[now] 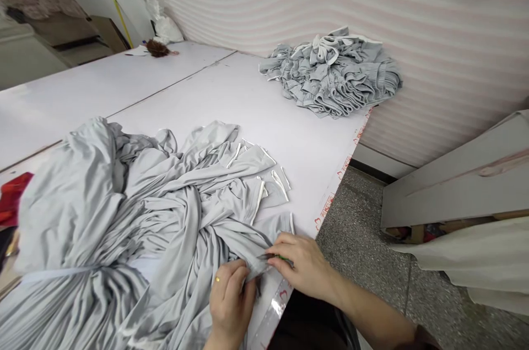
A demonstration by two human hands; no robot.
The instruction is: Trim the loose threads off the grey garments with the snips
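My left hand (232, 297), with a gold ring on one finger, is closed on an edge of grey fabric (182, 173) near the table's front edge. Just right of it, my right hand (303, 264) grips a small thread snipper (281, 257) with a green part showing. The tool's dark tip points left at the cloth and lies close to my left fingers. Whether the blades touch the fabric I cannot tell. The grey cloth spreads in a big creased heap over the table's left side, several of its edges trimmed in white.
A second pile of gathered grey pieces (334, 74) sits at the table's far right corner by the striped wall (372, 3). A red cloth (14, 198) lies at the left. A brown tuft (157, 48) and a white plastic bag (167, 25) stand at the back. Speckled floor (355, 229) shows at right.
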